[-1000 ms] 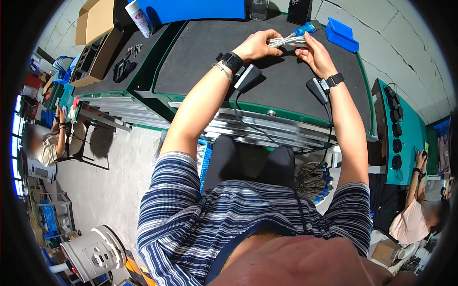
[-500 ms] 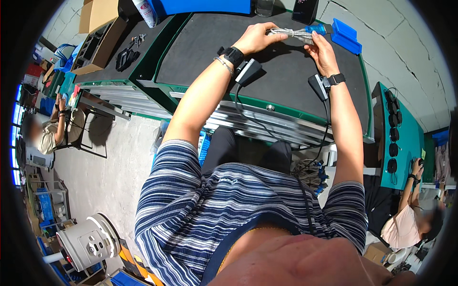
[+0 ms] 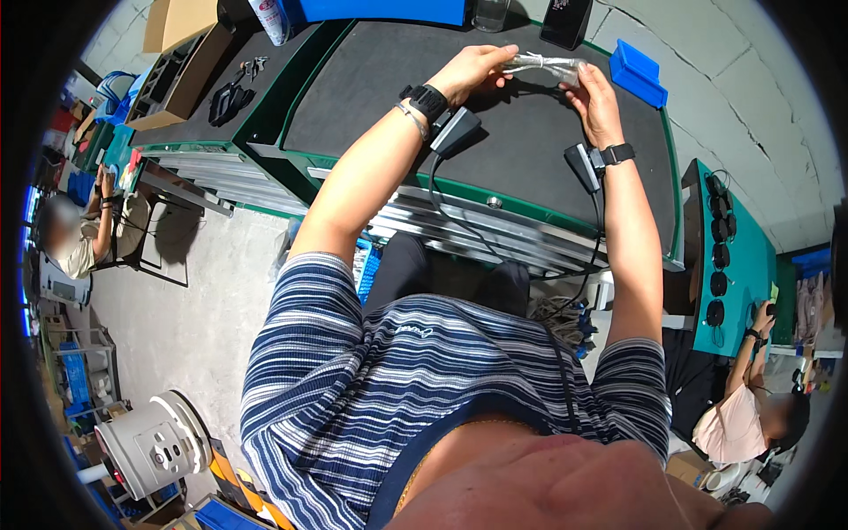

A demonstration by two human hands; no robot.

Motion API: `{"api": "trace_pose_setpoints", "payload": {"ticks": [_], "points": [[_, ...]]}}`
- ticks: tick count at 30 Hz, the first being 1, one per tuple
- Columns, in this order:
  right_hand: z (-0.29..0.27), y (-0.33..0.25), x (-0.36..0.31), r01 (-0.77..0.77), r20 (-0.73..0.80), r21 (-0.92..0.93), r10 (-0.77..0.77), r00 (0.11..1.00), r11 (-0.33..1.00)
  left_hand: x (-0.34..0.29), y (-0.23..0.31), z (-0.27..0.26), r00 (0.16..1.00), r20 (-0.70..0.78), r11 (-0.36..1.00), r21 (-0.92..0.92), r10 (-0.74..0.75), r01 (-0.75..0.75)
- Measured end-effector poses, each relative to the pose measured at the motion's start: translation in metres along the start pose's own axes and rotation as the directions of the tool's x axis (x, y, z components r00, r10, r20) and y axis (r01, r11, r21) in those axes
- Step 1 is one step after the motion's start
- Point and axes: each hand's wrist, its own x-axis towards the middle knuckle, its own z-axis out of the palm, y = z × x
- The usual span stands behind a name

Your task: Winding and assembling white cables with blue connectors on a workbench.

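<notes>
A coiled cable with a clear, silvery sheath (image 3: 543,62), tied round its middle with a pale band, is stretched between my hands above the dark mat. My left hand (image 3: 475,72) pinches its left end between thumb and fingers. The other end sits in the grip of my right hand (image 3: 597,99), with the thumb and index finger closed on it. The cable's connector cannot be made out. Each wrist carries a dark strap and a small black box with a wire.
The dark mat (image 3: 371,102) covers a green-edged drawer bench. A blue bin (image 3: 638,72) stands at its back right, beside a black phone-like device (image 3: 565,22). On the left are a cardboard box (image 3: 177,79), a spray can (image 3: 270,19) and small black parts (image 3: 231,104). Two people sit farther off.
The cable has turned in my hands: its blue connector, visible before at the right end, no longer shows. Both hands still hold the bundle. The whole view has shifted slightly.
</notes>
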Motion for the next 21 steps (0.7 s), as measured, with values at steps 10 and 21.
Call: {"api": "trace_pose_setpoints", "payload": {"ticks": [10, 21], "points": [[-0.005, 0.002, 0.004, -0.311, 0.082, 0.129, 0.303, 0.95, 0.941, -0.005, 0.006, 0.004, 0.881, 0.117, 0.776, 0.431, 0.458, -0.461], [-0.004, -0.006, 0.002, 0.049, -0.025, 0.207, -0.045, 0.999, 0.977, -0.006, 0.004, 0.005, 0.982, 0.082, 0.985, -0.007, 0.17, -0.17]]}}
